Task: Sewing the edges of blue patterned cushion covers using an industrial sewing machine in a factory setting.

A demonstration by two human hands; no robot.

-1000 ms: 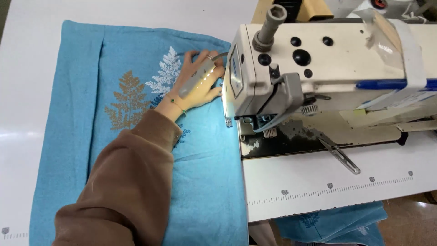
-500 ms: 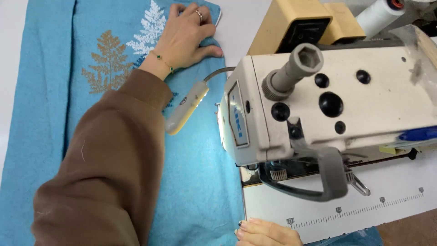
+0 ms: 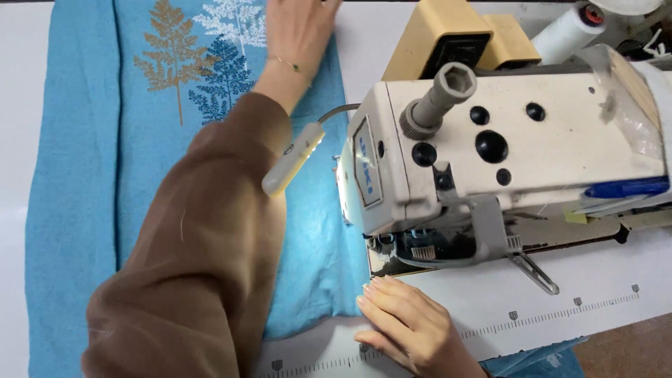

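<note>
A blue towel (image 3: pixel 77 175) with tan, white and dark blue fern prints lies flat on the white table, running under the head of a cream sewing machine (image 3: pixel 504 147). My left hand (image 3: pixel 297 31) rests flat on the towel's far end beside the prints, fingers cut off by the top edge of the view; its brown sleeve crosses the cloth. My right hand (image 3: pixel 409 329) lies palm down at the towel's near right corner, just in front of the needle area, fingertips touching the cloth edge.
A small gooseneck lamp (image 3: pixel 292 159) glows over the towel beside the machine head. A printed ruler strip (image 3: pixel 532 315) runs along the table's front. A white thread cone (image 3: pixel 568 31) and a yellow box (image 3: pixel 441 31) stand behind the machine. More blue cloth (image 3: pixel 539 360) hangs below the table edge.
The view has shifted down and closer. My left hand has slid farther along the towel towards its far end. My right hand has come further into view at the near corner.
</note>
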